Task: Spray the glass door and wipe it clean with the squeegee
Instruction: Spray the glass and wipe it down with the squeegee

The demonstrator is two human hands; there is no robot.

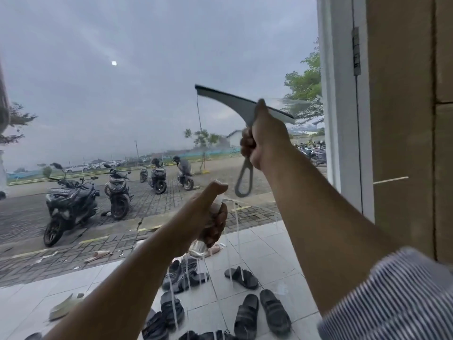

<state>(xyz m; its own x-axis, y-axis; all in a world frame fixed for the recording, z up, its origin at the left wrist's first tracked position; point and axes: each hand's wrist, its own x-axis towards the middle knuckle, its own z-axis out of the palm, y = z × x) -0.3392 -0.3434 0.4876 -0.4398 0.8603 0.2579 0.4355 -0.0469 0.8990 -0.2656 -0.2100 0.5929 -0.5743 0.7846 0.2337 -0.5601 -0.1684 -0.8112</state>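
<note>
Striped sleeve (392, 290) at 5 o'clock. The right hand (259, 141) clamps the squeegee (230, 100), up at the door (110, 106) at 12 o'clock. The left hand (210, 212) grips the bottle (198, 246) at 6 o'clock. Spraying looks done, but drips (237, 229) still run, so most of the wiping seems left.

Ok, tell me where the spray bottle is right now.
Head view, centre: the spray bottle is gripped in the left hand, held up to the glass door, below and left of the squeegee in the right hand.
</note>
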